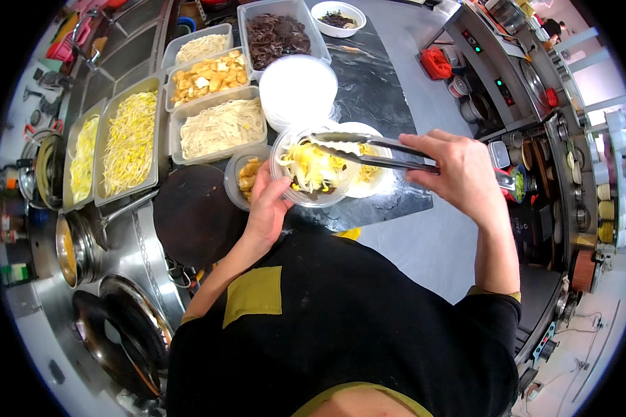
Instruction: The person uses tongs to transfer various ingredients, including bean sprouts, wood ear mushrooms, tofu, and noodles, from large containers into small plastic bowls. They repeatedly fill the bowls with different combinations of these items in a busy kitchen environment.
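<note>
My left hand (266, 207) grips the near left rim of a clear round plastic bowl (325, 201), thumb over the edge. Bean sprouts, pale shredded vegetable and some dark pieces lie inside the bowl. My right hand (455, 167) is closed around metal tongs (403, 146), whose tips reach over the sprouts from the right. Whether the tips pinch any food is unclear. A second round bowl (384, 182), with yellowish food in it, sits partly behind the first, below the tongs. Left of my left hand stands a clear tub (231, 182) of golden-brown pieces.
Beyond the bowls rises a stack of white round containers (299, 89). Rectangular tubs line the left: noodle-like strips (219, 128), fried tofu-like pieces (209, 78), bean sprouts (129, 139) and dark fungus (278, 38). A dark round board (198, 214) lies near my left forearm.
</note>
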Motion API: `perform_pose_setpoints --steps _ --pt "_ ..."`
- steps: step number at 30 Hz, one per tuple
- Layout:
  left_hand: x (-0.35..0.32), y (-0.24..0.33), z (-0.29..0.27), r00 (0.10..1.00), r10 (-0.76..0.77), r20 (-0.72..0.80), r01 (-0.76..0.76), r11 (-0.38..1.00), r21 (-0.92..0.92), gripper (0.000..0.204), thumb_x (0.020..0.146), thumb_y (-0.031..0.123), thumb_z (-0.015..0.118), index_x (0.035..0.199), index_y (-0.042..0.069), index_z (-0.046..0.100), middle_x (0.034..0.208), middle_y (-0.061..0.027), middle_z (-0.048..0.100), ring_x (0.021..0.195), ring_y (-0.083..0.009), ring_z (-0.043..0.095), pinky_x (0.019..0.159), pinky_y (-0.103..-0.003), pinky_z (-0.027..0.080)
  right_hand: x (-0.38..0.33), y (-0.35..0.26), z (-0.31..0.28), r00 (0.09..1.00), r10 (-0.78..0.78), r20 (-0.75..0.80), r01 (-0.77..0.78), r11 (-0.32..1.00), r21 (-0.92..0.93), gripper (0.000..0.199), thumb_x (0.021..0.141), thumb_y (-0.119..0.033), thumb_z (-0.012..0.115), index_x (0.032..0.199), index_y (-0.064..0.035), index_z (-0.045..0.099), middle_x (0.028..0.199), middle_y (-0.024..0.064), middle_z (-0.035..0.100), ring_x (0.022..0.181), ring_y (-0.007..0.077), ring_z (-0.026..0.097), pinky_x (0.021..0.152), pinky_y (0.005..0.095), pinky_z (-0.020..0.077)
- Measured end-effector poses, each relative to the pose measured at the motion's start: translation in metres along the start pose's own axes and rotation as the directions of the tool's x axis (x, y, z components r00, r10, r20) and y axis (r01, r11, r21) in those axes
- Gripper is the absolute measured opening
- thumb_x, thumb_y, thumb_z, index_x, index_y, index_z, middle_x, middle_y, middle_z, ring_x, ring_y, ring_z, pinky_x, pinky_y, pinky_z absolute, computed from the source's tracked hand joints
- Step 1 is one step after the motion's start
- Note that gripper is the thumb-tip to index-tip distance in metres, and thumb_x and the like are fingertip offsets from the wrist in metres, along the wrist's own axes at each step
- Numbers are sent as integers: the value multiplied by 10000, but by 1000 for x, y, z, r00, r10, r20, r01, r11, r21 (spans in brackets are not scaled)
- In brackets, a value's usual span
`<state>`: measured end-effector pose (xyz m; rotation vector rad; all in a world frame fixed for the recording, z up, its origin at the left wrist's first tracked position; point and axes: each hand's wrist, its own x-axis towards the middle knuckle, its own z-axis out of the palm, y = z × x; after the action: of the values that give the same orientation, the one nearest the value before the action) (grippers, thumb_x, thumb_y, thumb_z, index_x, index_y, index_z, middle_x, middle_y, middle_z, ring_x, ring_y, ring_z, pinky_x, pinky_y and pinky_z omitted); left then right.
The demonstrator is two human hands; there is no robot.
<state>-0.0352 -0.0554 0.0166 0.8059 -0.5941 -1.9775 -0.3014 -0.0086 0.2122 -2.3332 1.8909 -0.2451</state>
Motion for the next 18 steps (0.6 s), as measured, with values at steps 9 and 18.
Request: perform_pose_setpoints --steps 9,18 --pt "-13 14 -12 997 47 -58 -49 998 -29 539 887 147 621 1376 88 402 1303 -63 539 1179 -183 560 951 -387 514 30 -28 9 978 -168 123 178 981 -72 392 748 -239 770 1121 -152 685 857 52 657 791 248 672 681 386 529" --pt "-98 26 -61 832 415 -369 -450 893 -8 449 866 102 586 1297 79 463 1209 -55 583 1098 -177 606 863 -355 556 97 -72 -7 817 -562 125 558 827 72 580 674 -144 785 1216 -43 605 903 166 623 801 328 629 693 412 500"
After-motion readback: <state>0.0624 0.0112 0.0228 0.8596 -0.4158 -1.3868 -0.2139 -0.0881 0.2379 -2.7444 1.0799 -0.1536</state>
